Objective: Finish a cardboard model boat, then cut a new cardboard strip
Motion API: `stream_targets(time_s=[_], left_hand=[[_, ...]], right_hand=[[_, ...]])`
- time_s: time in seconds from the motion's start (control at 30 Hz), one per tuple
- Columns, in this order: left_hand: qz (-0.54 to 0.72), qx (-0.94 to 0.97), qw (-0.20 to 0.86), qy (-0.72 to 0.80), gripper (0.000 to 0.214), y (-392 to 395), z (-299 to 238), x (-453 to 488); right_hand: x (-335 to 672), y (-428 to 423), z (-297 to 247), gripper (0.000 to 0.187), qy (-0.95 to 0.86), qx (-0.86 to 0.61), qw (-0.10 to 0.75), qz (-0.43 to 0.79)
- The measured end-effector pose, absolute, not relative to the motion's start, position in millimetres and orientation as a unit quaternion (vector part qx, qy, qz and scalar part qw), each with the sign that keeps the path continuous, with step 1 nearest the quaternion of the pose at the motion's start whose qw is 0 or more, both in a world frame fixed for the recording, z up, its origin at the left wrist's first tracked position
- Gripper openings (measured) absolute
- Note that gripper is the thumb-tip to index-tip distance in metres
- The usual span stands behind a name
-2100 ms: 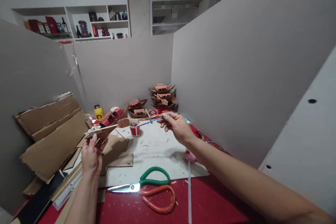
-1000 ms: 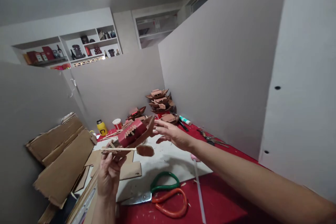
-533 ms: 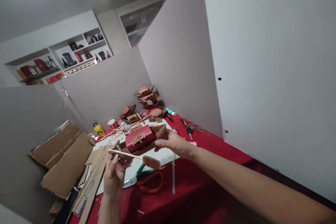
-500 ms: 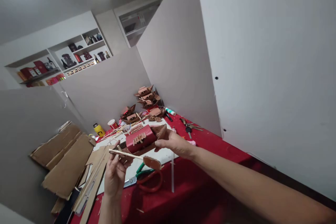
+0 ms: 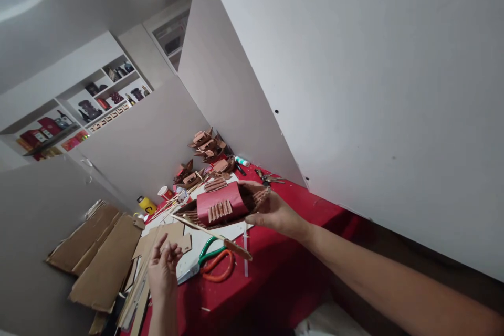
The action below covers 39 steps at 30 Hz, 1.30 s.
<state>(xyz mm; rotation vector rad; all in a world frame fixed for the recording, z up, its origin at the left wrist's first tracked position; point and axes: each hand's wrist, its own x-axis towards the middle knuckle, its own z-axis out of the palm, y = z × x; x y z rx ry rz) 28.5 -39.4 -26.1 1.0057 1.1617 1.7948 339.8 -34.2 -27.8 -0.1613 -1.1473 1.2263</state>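
My right hand (image 5: 277, 215) is closed round one end of a brown model boat (image 5: 220, 205) with a red arched cover and ridged strips on it. The boat is held up above the table. A thin stick with a flat brown paddle end, like an oar (image 5: 205, 231), slants across its near side. Apart from the boat, my left hand (image 5: 163, 262) is raised at the lower left with its fingers loosely spread and nothing in them. Scissors (image 5: 214, 262) with a green and an orange handle lie on the table below the boat.
Several finished model boats (image 5: 208, 144) are stacked at the table's far corner. Cardboard sheets (image 5: 98, 257) lean at the left. A yellow bottle (image 5: 146, 205), a paper cup (image 5: 165, 192), a glue tube (image 5: 241, 160) and keys (image 5: 268, 176) stand or lie on the red tabletop (image 5: 283, 268).
My left hand has let go of the boat's left end and drawn down and away. The boat stays in my right hand, and the view has turned to the right.
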Motion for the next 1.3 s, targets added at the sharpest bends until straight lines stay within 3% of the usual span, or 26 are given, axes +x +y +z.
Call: stream_targets(time_s=[0.47,0.7,1.3], left_hand=[[0.709,0.39,0.381,0.448,0.03,0,-55,29],[0.699,0.381,0.39,0.462,0.031,12,-53,37],[0.733,0.347,0.378,0.446,0.028,14,-40,-27]], right_hand=[[347,-27,-27,0.06,-0.453,-0.079,0.714,0.527],[335,-16,-13,0.067,-0.447,-0.072,0.73,0.513],[216,23,12,0.071,-0.524,-0.034,0.648,0.552]])
